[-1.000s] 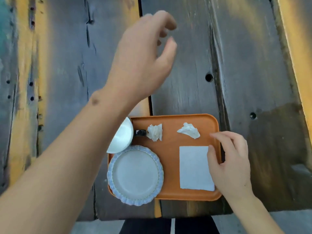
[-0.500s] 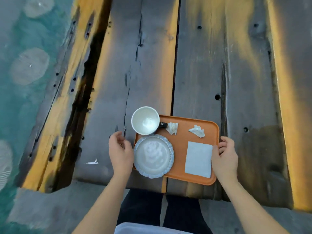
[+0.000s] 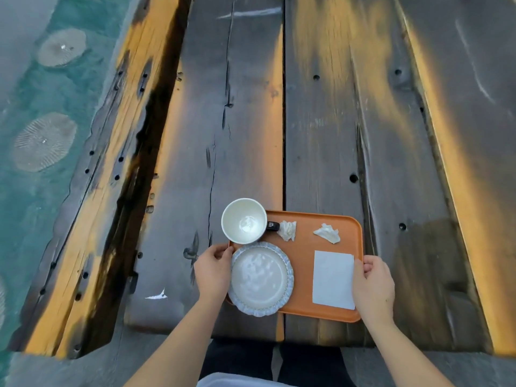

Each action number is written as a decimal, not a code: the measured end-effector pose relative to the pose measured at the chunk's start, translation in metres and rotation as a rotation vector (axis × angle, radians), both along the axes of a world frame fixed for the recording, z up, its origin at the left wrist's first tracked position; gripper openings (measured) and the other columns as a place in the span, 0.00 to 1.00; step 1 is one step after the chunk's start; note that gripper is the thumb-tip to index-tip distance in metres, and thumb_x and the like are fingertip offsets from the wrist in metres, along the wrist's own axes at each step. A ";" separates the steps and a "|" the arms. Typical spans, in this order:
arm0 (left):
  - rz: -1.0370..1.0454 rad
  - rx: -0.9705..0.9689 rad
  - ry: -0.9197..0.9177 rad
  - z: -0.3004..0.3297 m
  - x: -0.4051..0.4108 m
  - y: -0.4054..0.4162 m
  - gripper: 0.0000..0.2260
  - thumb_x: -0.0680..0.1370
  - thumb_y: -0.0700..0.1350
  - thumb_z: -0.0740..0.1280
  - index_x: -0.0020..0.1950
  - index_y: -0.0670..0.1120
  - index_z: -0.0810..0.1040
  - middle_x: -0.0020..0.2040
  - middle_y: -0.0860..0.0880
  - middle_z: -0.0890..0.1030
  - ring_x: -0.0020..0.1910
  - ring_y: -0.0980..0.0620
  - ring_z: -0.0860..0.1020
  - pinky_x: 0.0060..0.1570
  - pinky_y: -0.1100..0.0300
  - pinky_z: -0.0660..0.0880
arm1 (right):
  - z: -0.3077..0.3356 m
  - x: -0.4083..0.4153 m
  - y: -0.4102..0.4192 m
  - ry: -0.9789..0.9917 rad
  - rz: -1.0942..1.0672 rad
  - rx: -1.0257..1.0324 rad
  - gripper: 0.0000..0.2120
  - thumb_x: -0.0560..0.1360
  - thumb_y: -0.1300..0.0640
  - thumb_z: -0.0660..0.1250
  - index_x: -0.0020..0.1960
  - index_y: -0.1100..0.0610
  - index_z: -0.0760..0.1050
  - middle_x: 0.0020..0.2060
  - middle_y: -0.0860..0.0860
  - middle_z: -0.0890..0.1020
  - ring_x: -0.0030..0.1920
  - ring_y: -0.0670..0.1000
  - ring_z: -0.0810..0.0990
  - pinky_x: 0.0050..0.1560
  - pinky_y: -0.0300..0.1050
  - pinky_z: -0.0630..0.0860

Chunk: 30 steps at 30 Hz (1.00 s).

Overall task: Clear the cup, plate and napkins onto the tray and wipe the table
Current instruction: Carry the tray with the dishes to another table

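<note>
Head view: one camera, looking down.
Tray (image 3: 304,277): one, orange, on the wooden table (image 3: 321,121) near its near edge; bare planks beyond it.
Left hand (image 3: 212,270): fingers clamped on the tray's left rim.
Right hand (image 3: 372,287): clamped on the tray's right rim.
Cup (image 3: 243,220): one, tray's far-left corner, overhanging the rim.
Plate (image 3: 261,279): one, tray's near-left.
Crumpled napkins: two (image 3: 287,230) (image 3: 327,233), tray's far side.
Flat napkin (image 3: 332,279): one, tray's right.

table (image 3: 321,121): dark weathered planks | on it: orange tray (image 3: 304,263), white scrap (image 3: 157,296)
</note>
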<state>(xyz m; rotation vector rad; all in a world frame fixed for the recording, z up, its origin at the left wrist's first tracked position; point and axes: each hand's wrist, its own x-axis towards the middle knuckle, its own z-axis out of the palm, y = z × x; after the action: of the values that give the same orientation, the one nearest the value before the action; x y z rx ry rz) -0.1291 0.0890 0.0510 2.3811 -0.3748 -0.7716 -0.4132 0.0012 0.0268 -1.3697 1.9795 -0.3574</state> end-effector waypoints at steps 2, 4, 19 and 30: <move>0.002 0.011 -0.029 -0.005 0.000 -0.003 0.04 0.79 0.46 0.71 0.49 0.47 0.85 0.40 0.55 0.83 0.40 0.60 0.79 0.42 0.59 0.72 | -0.003 0.002 0.001 0.033 -0.001 -0.037 0.06 0.82 0.52 0.61 0.51 0.54 0.72 0.47 0.49 0.76 0.44 0.49 0.78 0.39 0.42 0.73; -0.008 0.030 -0.057 -0.009 0.000 -0.005 0.05 0.79 0.46 0.71 0.46 0.47 0.84 0.38 0.55 0.83 0.40 0.57 0.80 0.39 0.59 0.72 | -0.005 0.006 0.003 0.051 -0.013 -0.068 0.06 0.82 0.52 0.60 0.52 0.54 0.72 0.47 0.49 0.76 0.45 0.49 0.77 0.42 0.42 0.72; -0.024 -0.118 0.299 0.009 0.002 0.000 0.11 0.84 0.44 0.61 0.50 0.42 0.82 0.43 0.43 0.85 0.42 0.47 0.83 0.42 0.54 0.78 | 0.011 0.012 0.004 -0.092 -0.042 0.023 0.08 0.85 0.52 0.54 0.58 0.52 0.70 0.47 0.48 0.79 0.40 0.45 0.78 0.34 0.37 0.71; -0.089 -0.320 0.519 0.121 -0.011 0.000 0.12 0.87 0.51 0.56 0.67 0.55 0.74 0.59 0.48 0.83 0.56 0.49 0.84 0.58 0.45 0.81 | 0.150 -0.018 -0.023 -0.253 0.065 -0.006 0.08 0.83 0.47 0.58 0.57 0.50 0.72 0.49 0.48 0.82 0.44 0.48 0.81 0.38 0.41 0.75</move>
<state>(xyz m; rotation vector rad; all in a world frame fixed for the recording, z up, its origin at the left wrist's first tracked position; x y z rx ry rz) -0.1402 0.0886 0.1720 1.7973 -0.3525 -1.2291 -0.4311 -0.0216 0.1769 -1.3194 1.7246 -0.4817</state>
